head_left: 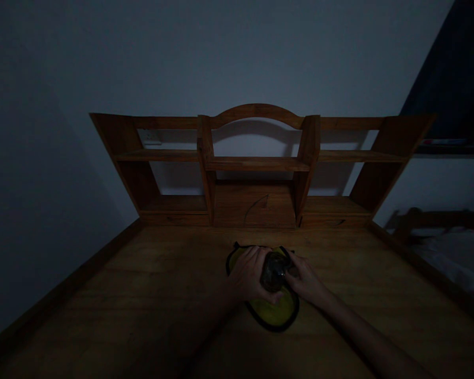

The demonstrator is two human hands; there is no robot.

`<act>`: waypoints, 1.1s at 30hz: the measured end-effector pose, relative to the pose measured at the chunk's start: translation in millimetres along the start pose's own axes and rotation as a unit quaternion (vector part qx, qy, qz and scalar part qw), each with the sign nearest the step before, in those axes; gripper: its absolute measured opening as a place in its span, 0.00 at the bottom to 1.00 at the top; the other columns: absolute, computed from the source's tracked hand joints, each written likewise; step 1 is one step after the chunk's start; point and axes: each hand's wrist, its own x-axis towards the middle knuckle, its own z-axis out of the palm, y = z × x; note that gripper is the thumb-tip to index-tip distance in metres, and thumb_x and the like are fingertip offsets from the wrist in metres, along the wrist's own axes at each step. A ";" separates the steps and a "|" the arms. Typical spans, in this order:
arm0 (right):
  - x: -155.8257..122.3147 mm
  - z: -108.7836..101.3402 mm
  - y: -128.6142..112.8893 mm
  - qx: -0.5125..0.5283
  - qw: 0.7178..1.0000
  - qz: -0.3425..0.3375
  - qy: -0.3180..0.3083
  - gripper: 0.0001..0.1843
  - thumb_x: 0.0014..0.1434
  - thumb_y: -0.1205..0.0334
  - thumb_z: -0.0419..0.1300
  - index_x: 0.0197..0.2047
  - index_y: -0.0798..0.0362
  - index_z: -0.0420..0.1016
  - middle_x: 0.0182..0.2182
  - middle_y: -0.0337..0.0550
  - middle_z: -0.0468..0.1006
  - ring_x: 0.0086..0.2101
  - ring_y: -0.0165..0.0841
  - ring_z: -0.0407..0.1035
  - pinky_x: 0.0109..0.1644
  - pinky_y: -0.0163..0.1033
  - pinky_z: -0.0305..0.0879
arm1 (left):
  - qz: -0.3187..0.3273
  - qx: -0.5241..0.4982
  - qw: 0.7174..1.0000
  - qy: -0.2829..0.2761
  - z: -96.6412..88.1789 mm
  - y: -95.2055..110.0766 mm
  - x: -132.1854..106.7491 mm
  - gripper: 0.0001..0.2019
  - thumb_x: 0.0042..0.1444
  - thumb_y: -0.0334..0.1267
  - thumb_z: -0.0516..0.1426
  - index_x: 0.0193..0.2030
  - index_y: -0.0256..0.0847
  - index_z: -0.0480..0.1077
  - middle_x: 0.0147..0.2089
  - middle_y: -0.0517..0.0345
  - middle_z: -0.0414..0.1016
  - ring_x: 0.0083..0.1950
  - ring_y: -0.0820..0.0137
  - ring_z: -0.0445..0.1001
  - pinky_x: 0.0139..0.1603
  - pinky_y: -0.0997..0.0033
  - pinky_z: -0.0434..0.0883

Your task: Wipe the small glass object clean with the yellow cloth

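A yellow cloth piece with black edging [277,311] lies on the wooden desk, part of it raised around a dark, glossy, rounded object [274,272] that looks see-through. My left hand [249,276] is wrapped round the left side of this object, thumb on the near side and fingers over the far side. At its right, my right hand [303,278] is closed, fingers at the cloth's raised black edge and thumb against the shiny surface. Dim light and the fingers hide much of the object, so its exact kind is unclear.
The wooden desk top [161,295] has raised side edges. Along its back stands a wooden shelf unit [256,164] with several compartments, against a pale wall [237,58]. A dark window or panel [454,79] is at upper right, with pale fabric [454,258] beyond the desk's right edge.
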 end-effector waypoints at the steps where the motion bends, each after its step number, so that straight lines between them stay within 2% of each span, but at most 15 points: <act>1: 0.3 -0.3 -0.6 0.000 1.000 0.001 -0.002 0.26 0.55 0.66 0.54 0.59 0.55 0.61 0.38 0.46 0.78 0.36 0.37 0.73 0.43 0.42 0.70 | 0.000 0.000 1.000 0.002 0.1 0.2 0.0 0.40 0.33 0.60 0.60 0.52 0.40 0.58 0.46 0.48 0.69 0.48 0.55 0.69 0.50 0.56 0.66; 7: 0.8 -0.4 -1.3 0.009 1.000 0.004 -0.015 0.27 0.56 0.69 0.52 0.60 0.54 0.58 0.44 0.49 0.75 0.42 0.38 0.71 0.47 0.44 0.68 | 0.004 0.004 1.000 -0.001 -1.0 1.3 0.5 0.41 0.33 0.61 0.60 0.52 0.40 0.59 0.46 0.48 0.69 0.48 0.55 0.69 0.50 0.55 0.67; 14: -2.1 0.7 11.9 -0.014 1.000 0.005 0.012 0.27 0.54 0.70 0.52 0.59 0.54 0.60 0.39 0.46 0.78 0.38 0.38 0.73 0.42 0.42 0.70 | 0.005 0.002 1.000 -0.006 -1.0 2.4 0.8 0.42 0.33 0.63 0.60 0.54 0.40 0.58 0.48 0.47 0.69 0.50 0.53 0.68 0.52 0.54 0.66; 17: -2.1 -2.3 12.5 -0.035 0.999 0.022 0.028 0.23 0.54 0.68 0.53 0.54 0.54 0.66 0.38 0.46 0.79 0.35 0.39 0.73 0.39 0.41 0.70 | -0.005 -0.003 1.000 -0.008 0.7 1.0 -0.8 0.45 0.33 0.63 0.61 0.56 0.40 0.57 0.50 0.47 0.68 0.52 0.53 0.67 0.54 0.53 0.65; 21: -0.1 -7.8 7.1 -0.030 0.998 0.032 0.034 0.15 0.56 0.64 0.55 0.47 0.53 0.72 0.34 0.44 0.80 0.32 0.38 0.74 0.36 0.38 0.69 | -0.047 -0.017 0.999 -0.005 2.9 0.6 -2.8 0.49 0.34 0.59 0.63 0.61 0.41 0.52 0.55 0.46 0.65 0.55 0.52 0.65 0.57 0.51 0.62; 27: 3.0 -11.0 7.0 -0.007 0.997 0.044 0.056 0.12 0.58 0.60 0.54 0.43 0.51 0.75 0.31 0.42 0.80 0.30 0.38 0.74 0.32 0.36 0.68 | -0.105 -0.153 0.983 -0.013 3.1 4.2 -1.1 0.42 0.36 0.50 0.67 0.58 0.45 0.54 0.56 0.50 0.66 0.56 0.58 0.66 0.55 0.56 0.66; 33: 12.0 -8.6 -2.3 0.132 0.982 0.113 0.080 0.15 0.57 0.56 0.56 0.44 0.55 0.74 0.39 0.45 0.80 0.39 0.39 0.73 0.43 0.40 0.69 | -0.153 -0.291 0.944 0.022 12.6 -3.2 -2.0 0.43 0.34 0.47 0.69 0.55 0.45 0.52 0.55 0.47 0.66 0.55 0.59 0.68 0.53 0.56 0.68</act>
